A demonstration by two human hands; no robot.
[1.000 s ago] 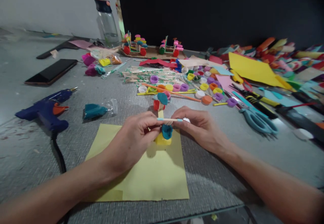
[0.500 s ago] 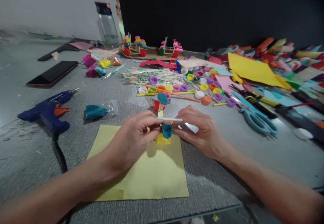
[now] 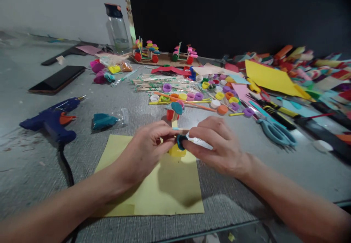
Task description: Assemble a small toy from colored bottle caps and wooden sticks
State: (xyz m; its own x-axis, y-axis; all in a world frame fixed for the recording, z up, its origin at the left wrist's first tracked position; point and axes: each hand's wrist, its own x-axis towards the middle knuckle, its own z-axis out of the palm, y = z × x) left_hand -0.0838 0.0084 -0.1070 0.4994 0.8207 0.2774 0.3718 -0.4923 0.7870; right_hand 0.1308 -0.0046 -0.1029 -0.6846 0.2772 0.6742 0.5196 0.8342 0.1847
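Observation:
A small model of sticks, caps and clay [image 3: 174,123] stands over the yellow paper [image 3: 167,195], with a teal clay disc [image 3: 177,107] on its far part. My left hand [image 3: 149,146] pinches its left side, near the light-blue end of a short stick. From the right, my right hand [image 3: 216,144] presses its fingertips on the near teal clay piece [image 3: 180,142]. Below that piece sits a yellow block-like part [image 3: 177,151]. A red cap [image 3: 170,115] shows at the far end. The fingers hide much of the model's middle.
Left lie a blue glue gun [image 3: 53,120], a bag of teal clay [image 3: 105,121] and a phone [image 3: 57,79]. Bottle caps [image 3: 199,96] and wrapped sticks [image 3: 164,83] spread beyond the hands. Scissors [image 3: 277,132] lie right. Two finished-looking models [image 3: 146,51] stand at the back.
My right hand has moved left and its fingers now cover the stick's right end and part of the near teal clay. My left hand has hardly moved.

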